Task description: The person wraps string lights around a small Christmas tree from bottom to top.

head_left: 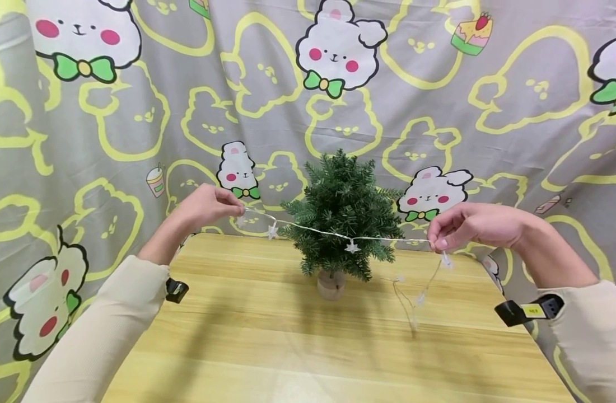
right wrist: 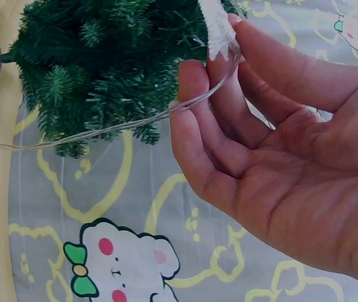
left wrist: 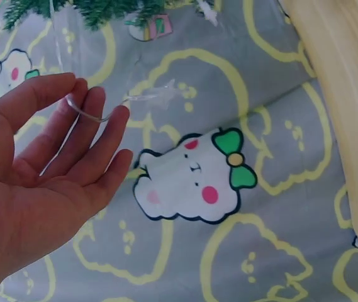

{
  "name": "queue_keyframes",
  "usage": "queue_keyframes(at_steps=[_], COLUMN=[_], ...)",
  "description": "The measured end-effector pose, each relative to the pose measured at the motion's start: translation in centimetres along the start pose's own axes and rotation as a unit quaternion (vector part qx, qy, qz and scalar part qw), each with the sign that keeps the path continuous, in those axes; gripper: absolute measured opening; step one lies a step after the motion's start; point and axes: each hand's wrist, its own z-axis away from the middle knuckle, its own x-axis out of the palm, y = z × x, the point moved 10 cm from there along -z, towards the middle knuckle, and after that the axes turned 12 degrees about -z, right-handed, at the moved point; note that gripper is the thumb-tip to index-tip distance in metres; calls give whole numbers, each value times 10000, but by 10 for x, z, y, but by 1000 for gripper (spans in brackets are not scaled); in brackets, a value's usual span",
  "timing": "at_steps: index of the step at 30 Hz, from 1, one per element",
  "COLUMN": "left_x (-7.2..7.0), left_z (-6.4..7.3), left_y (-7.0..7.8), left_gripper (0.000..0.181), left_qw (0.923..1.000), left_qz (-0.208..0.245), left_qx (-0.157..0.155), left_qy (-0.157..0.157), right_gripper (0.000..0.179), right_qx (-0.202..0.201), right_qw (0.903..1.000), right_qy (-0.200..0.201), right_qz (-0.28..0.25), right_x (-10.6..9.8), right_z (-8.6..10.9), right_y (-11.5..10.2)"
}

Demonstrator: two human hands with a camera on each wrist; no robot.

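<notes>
A thin clear string of star lights [head_left: 318, 230] stretches between my two hands, in front of a small green artificial Christmas tree [head_left: 340, 215]. Its left part is pinched between thumb and index finger of my left hand [head_left: 211, 206]; past those fingers, a star [left wrist: 163, 94] hangs on the wire in the left wrist view. My right hand [head_left: 481, 226] pinches the string on the tree's other side, with a white star [right wrist: 218, 28] beside its fingertips. From there the rest of the string droops toward the table, with several stars along it.
The tree stands on a pale round base [head_left: 331, 284] upon a light wooden table [head_left: 267, 336]. Behind and at both sides hangs a grey curtain [head_left: 197, 67] printed with white rabbits and yellow outlines. Dark wrist cameras sit on both sleeves.
</notes>
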Motion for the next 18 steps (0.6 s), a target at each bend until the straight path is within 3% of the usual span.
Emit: queue_keyframes(at_steps=[6,9,13,18], left_x=[-10,-12,-10,-3], left_z=[0,2,6,14], left_y=[14,23,33,50], left_gripper=[22,19,18,15], left_qw=[9995,9990,9987,9943], left_qz=[250,334,218,-41], left_qx=[138,270,444,880], left_qy=[144,103,-156,-607], right_gripper=[13,14,16,20], right_qx=[-523,-654,-596,-780], right_qw=[9978,9973,9981,9969], right_qy=[-354,-207,133,-123], right_qz=[-204,-254,-52,37], right_x=[0,-9,-23,-23], right_z=[10,16,25,38], right_y=[-14,-17,-16,-20])
